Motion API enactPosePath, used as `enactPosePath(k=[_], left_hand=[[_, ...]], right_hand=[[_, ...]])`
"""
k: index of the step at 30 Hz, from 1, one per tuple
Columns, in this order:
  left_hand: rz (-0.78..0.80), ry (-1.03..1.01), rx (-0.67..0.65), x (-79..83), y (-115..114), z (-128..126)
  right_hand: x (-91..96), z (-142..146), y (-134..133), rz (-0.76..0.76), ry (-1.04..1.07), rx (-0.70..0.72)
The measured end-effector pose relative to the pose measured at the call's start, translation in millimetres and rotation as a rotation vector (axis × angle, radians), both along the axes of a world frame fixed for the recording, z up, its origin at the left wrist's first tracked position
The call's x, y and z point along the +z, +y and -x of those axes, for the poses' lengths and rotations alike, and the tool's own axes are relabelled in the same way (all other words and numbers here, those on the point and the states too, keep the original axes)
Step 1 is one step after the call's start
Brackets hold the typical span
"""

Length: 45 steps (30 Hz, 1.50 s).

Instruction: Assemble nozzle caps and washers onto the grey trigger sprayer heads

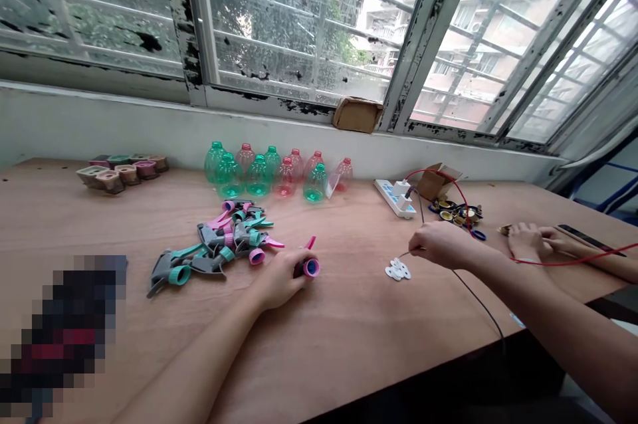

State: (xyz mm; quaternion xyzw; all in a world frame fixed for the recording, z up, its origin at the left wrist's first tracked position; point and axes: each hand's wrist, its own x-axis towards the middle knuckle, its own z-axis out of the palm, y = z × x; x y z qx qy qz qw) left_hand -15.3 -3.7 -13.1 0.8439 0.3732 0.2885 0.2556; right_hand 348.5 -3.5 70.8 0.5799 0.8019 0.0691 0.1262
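Left hand (277, 280), fingers closed around pink-and-grey plastic spray trigger (306, 268); right hand (441, 244), fingers pinching thin silvery wire (405, 254) above white plastic pieces (397, 269); risk: slippage from loose grip.

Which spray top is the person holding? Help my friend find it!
Find the wooden table under the window. Plastic spray tops lie heaped on it. Beside the heap, the left hand holds one with a pink trigger, apart from the rest.
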Motion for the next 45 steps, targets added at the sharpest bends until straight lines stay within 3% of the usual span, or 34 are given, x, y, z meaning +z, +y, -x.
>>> enactPosePath(k=[2, 5, 9, 13, 19, 22, 26, 29, 32, 35, 38, 42, 45], left_hand=[[-0.002, 0.007, -0.004, -0.1, 0, 0], [-0.022, 0.026, 0.000, 0.6, 0, 1], [-0.069, 0.050, -0.028, 3.8, -3, 2], [-0.075, 0.079, -0.021, 5.8, -6, 5], [-0.143, 0.143, 0.040, 6.6, -6, 6], [-0.314, 0.185, 0.153, 17.6, 1, 13], [-0.498, 0.294, 0.511, 40.6, 16, 47], [-0.479, 0.418, 0.750, 50.8, 24, 77], [-0.453, 0.490, 0.787, 50.4, 28, 90], [-0.560, 0.408, 0.710, 44.8, 26, 81], [-0.614, 0.275, 0.448, 37.2, 16, 57], [-0.404, 0.242, 0.024, 23.4, 0, 26], [-0.224, 0.285, -0.109, 12.3, -5, 17]], right_hand=[[3.7, 5, 6, -0.050, 0.010, -0.033], [-1.7, 22, 21, -0.120, 0.242, -0.054], [-37.1, 58, 56, -0.125, 0.623, -0.163], [-71.7, 83, 92, -0.158, 0.706, -0.273], [-81.0, 90, 107, -0.289, 0.816, -0.324], [-85.2, 110, 97, -0.302, 0.905, -0.261], [-95.3, 148, 71, -0.256, 1.038, -0.136], [-100.5, 166, 58, -0.230, 1.123, -0.058], [-103.2, 171, 53, -0.201, 1.138, 0.043], [-105.3, 169, 52, -0.231, 1.078, 0.116], [-107.6, 168, 49, -0.235, 1.041, 0.169], [-110.3, 168, 45, -0.192, 1.034, 0.201], [-111.6, 167, 43, -0.139, 1.053, 0.190]])
